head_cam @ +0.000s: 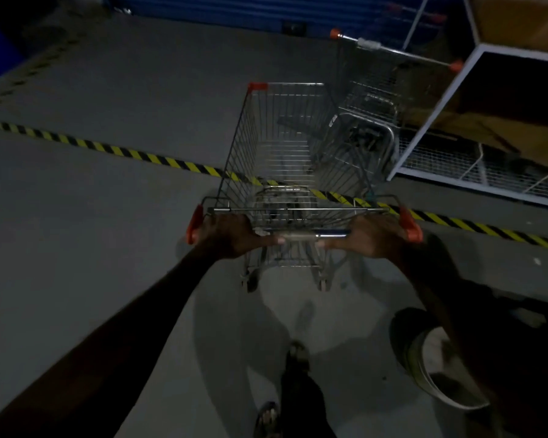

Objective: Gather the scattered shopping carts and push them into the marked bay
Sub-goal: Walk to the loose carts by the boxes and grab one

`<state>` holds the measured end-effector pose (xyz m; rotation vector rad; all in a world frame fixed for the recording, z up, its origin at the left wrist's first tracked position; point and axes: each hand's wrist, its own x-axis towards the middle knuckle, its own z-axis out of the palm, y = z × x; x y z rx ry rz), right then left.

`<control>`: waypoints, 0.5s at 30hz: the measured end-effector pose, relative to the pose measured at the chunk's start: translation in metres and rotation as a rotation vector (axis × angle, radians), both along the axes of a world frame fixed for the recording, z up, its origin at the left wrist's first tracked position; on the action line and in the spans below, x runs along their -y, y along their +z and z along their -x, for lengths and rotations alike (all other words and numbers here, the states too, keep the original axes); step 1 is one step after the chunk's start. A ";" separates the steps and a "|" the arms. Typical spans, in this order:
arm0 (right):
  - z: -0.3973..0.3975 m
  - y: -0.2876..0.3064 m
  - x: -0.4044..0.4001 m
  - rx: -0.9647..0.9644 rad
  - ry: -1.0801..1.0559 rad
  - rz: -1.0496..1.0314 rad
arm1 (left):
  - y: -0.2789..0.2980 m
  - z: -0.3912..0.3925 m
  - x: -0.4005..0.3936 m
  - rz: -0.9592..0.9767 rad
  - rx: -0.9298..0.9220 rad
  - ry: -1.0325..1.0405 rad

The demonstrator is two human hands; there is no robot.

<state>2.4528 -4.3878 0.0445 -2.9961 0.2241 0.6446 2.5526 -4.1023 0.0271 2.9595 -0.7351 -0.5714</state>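
Both hands (231, 233) hold cart (282, 147) — second cart (374, 99) just ahead, right.

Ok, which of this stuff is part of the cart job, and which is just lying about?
Job:
near cart, handle gripped by left hand and right hand
second cart ahead
striped floor tape

Lying about:
white-framed mesh cage
blue wall

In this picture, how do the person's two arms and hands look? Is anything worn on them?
The left hand and right hand are bare: no gloves, and no rings or watch can be made out in the dim light. Both forearms are uncovered for the whole visible length, with no sleeve, band or marking showing. The picture is dark and slightly blurred, so small details may be hidden.
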 end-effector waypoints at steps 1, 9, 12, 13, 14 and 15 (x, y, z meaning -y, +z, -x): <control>-0.018 0.004 0.003 -0.020 -0.003 0.015 | 0.003 -0.018 0.006 -0.007 0.008 -0.004; -0.185 -0.020 0.053 0.087 -0.034 -0.066 | -0.009 -0.183 0.043 0.018 0.038 -0.012; -0.245 -0.022 0.068 0.080 -0.033 -0.067 | -0.008 -0.243 0.057 0.024 -0.012 0.016; -0.264 -0.023 0.073 0.081 -0.022 -0.065 | -0.008 -0.262 0.062 0.009 -0.008 0.036; -0.281 -0.021 0.077 0.084 -0.023 -0.075 | -0.008 -0.280 0.067 -0.008 0.007 0.058; -0.301 -0.026 0.083 0.094 -0.025 -0.099 | -0.006 -0.298 0.072 -0.029 0.020 0.073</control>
